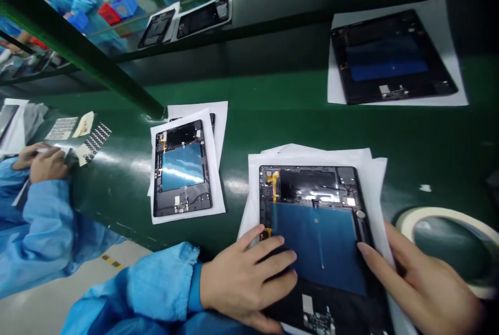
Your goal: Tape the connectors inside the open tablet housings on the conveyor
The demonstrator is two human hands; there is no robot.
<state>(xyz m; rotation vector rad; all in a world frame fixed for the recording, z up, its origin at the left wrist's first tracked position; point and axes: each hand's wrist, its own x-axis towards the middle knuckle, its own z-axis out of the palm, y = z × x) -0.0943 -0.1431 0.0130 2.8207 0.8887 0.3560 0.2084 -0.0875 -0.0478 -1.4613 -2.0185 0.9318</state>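
An opened tablet (335,309), its back off, lies before me on white sheets (376,184). Inside it show a blue battery panel (300,241), an orange flex cable (275,187) and small circuit parts near the bottom. My left hand (249,278) rests over the tablet's left side, fingers spread and touching the blue panel. At the right edge, my right hand (421,283) grips the tablet and sheets, its thumb on top and the other fingers partly hidden beneath.
Another opened tablet on paper (183,169) lies to the left, and one more (393,59) at the back right. A tape roll (448,215) sits right of my hand. A green post (97,67) rises at left. A co-worker's hands (49,163) are beside label sheets (94,143).
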